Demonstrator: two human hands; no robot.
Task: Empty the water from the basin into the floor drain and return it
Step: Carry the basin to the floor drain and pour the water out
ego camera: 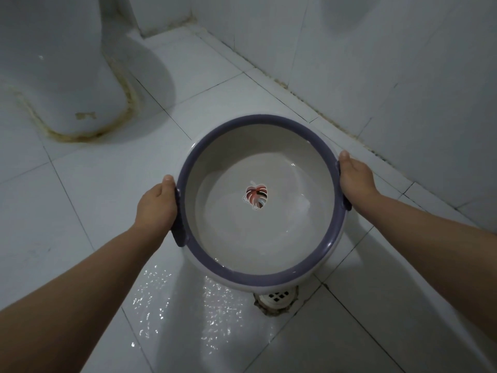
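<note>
Overhead, a round white basin [260,200] with a purple rim sits between two bare hands above a pale tiled floor [88,200]. Left hand [157,204] wraps the purple handle on the basin's left side, thumb lying along the rim and fingers curled under, out of sight. Right hand [355,177] does the same on the right handle, thumb on top near the far edge of that handle, fingers tucked beneath. Both hands are closed firmly on the basin.

Shallow clear water [282,181] lies inside the bowl, its edge showing as a faint line around the inner wall. A small red and pink leaf print [256,197] marks the middle of the bottom.

Near the viewer, just past the basin's near edge, the floor drain [277,298] shows as a round white grate with dark diamond holes, set in a rough, stained ring; the basin's near wall covers part of it. Whether the basin rests on the floor or hangs above it cannot be told. Wet patches glint on the tiles to the left of the drain.

At far left stands the white base of a toilet [61,76], with a yellow-brown stained seal along its foot. White tiled walls [403,76] run along the far and right sides.
</note>
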